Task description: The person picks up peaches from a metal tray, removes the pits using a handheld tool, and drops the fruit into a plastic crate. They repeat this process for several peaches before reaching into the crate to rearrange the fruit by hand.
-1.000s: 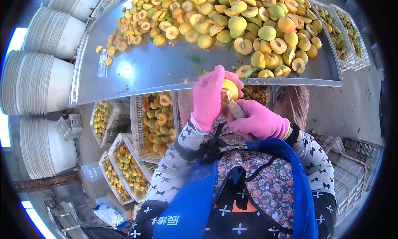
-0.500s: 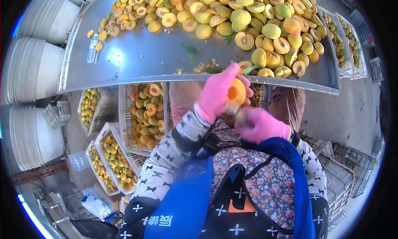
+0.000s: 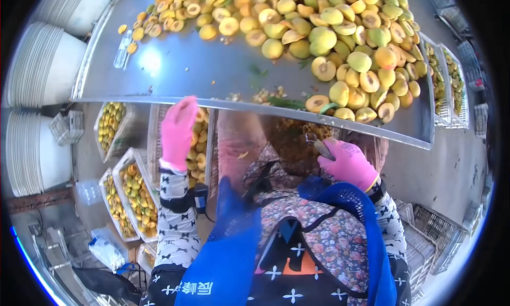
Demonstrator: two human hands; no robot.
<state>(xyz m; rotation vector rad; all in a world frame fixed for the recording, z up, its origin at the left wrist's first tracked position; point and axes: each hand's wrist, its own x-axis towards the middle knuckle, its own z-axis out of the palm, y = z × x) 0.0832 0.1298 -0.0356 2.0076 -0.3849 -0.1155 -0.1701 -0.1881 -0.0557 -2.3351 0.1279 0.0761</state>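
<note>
My left hand (image 3: 179,133), in a pink glove, is over the crate (image 3: 155,122) of halved peaches (image 3: 200,154) left of my legs. Its fingers are stretched out towards the table edge, and no fruit shows in them. In front of my lap, my right hand (image 3: 348,162), also gloved in pink, is closed round the grey handle of a pitting tool (image 3: 323,150). The tool's thin metal end points up and left, above a container of brownish pits (image 3: 297,141) partly under the table.
A metal table (image 3: 175,83) with a raised rim bears a large heap of peach halves (image 3: 329,40). A plastic bottle (image 3: 123,50) lies at its left. More filled crates (image 3: 139,194) stand at lower left, beside stacked white tubs (image 3: 40,152). Crates (image 3: 419,242) also stand at right.
My left hand has moved left from my lap to the crate, and the peach half it held is out of it. My right hand has shifted slightly right with the tool.
</note>
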